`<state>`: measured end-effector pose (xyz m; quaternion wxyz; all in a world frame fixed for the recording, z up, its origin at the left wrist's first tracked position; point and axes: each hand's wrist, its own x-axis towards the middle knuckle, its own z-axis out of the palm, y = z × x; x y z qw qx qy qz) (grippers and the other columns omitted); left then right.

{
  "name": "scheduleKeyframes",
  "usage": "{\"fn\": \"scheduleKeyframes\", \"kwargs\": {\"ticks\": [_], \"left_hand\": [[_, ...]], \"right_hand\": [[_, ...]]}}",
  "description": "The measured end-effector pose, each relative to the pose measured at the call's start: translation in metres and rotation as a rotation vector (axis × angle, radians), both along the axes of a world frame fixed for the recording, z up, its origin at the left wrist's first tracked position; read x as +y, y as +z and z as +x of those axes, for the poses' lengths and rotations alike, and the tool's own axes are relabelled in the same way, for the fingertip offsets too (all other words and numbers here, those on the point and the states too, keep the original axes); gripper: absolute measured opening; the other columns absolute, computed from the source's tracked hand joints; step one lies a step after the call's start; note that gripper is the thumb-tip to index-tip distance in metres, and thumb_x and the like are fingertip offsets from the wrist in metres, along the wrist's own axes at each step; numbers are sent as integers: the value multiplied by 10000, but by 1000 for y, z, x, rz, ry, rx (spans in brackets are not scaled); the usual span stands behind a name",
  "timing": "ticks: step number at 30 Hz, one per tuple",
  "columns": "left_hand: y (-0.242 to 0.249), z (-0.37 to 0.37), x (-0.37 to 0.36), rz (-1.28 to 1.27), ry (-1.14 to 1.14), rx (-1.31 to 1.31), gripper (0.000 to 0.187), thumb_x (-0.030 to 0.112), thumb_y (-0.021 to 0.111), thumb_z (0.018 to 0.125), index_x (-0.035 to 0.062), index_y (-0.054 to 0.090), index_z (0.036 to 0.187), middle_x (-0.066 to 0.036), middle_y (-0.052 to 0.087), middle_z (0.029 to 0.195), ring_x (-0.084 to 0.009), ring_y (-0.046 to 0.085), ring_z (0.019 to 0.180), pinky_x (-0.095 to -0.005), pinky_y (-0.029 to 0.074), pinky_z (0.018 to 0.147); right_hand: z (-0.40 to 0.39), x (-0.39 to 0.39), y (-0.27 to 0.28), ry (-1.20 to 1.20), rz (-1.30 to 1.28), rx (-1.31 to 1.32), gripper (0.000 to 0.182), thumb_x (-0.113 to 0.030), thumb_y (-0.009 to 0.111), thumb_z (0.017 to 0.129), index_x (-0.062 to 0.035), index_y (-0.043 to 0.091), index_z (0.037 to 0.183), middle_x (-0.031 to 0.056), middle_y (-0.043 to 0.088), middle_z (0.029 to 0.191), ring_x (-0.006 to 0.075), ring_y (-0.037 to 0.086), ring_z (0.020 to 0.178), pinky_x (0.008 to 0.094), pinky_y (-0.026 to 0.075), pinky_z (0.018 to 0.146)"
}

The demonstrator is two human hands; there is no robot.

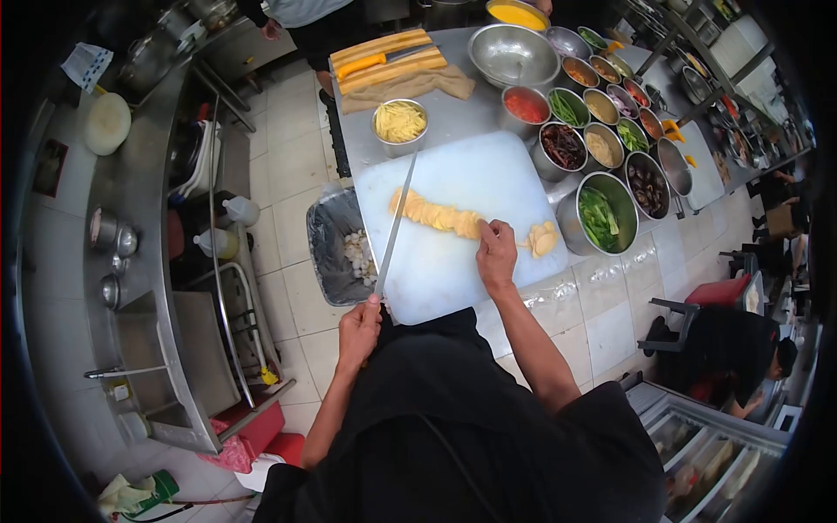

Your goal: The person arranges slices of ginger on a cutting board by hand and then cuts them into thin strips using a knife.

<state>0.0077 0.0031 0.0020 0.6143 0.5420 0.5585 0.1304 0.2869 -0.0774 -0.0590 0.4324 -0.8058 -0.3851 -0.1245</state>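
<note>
Left hand: fingers clenched around the handle of a long knife, whose blade is laid across the left part of the white cutting board.
Right hand: fingers pressed down on the near end of a row of pale yellow slices in the middle of the board.
Loose slices: a small heap is seen just right of that hand.
Risk: the row could be fanned apart if pushed unevenly; slices near the heap could be knocked off the board's right edge.
Edges: the board's near edge overhangs the surface slightly; a lined bin is set below on the left.
Open room: bare board is left near and left of the row; steel bowls crowd the right.
</note>
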Motion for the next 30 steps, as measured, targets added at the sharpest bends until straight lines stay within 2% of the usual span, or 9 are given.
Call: {"fn": "scheduleKeyframes", "kwargs": {"ticks": [3, 12, 17, 20, 23, 27, 30], "left_hand": [[0, -5, -2, 6, 10, 5, 576, 521, 553, 960, 5, 567, 704, 5, 459, 512, -67, 412, 428, -246, 298, 392], [-7, -11, -1, -22, 43, -8, 595, 542, 554, 951, 2, 574, 703, 0, 457, 506, -73, 411, 418, -251, 296, 384], [-6, -8, -1, -7, 18, 15, 608, 554, 549, 949, -4, 589, 710, -7, 467, 509, -75, 417, 423, -251, 296, 395], [-9, -7, 1, 1, 10, 18, 609, 555, 549, 949, -3, 587, 708, -4, 463, 508, -74, 414, 423, -252, 295, 394], [-9, -6, 1, 3, 4, 9, 612, 558, 547, 949, -3, 584, 706, -2, 460, 507, -73, 412, 422, -252, 294, 393], [-11, -6, 2, -12, 7, 9, 614, 560, 548, 947, -3, 582, 704, 0, 457, 506, -72, 408, 421, -253, 294, 393], [-10, -6, 2, -8, 9, 16, 614, 562, 551, 945, -2, 581, 706, 1, 458, 507, -70, 407, 421, -252, 293, 391]], "right_hand": [[-1, -3, -4, 22, -67, -95, 376, 112, 615, 702, -65, 708, 1021, 100, 608, 915, 291, 594, 843, 386, 508, 737], [12, -15, 3, 172, -145, 26, 399, 145, 567, 704, -41, 701, 1030, 127, 595, 946, 309, 568, 894, 393, 489, 770], [19, -14, 28, 238, -354, 279, 472, 115, 532, 752, -89, 654, 1160, 163, 571, 913, 346, 563, 893, 437, 473, 791], [23, -11, 31, 235, -396, 277, 487, 80, 536, 760, -108, 636, 1197, 161, 557, 845, 340, 584, 838, 418, 480, 773], [29, -11, 30, 248, -435, 308, 507, 72, 518, 750, -107, 629, 1211, 172, 555, 839, 360, 588, 813, 430, 482, 770], [37, -10, 37, 262, -546, 307, 570, 71, 504, 728, -124, 619, 1251, 175, 566, 824, 349, 594, 800, 427, 488, 768], [40, -13, 48, 318, -617, 414, 634, 65, 486, 704, -133, 598, 1296, 179, 589, 807, 332, 597, 780, 411, 494, 765]]}}
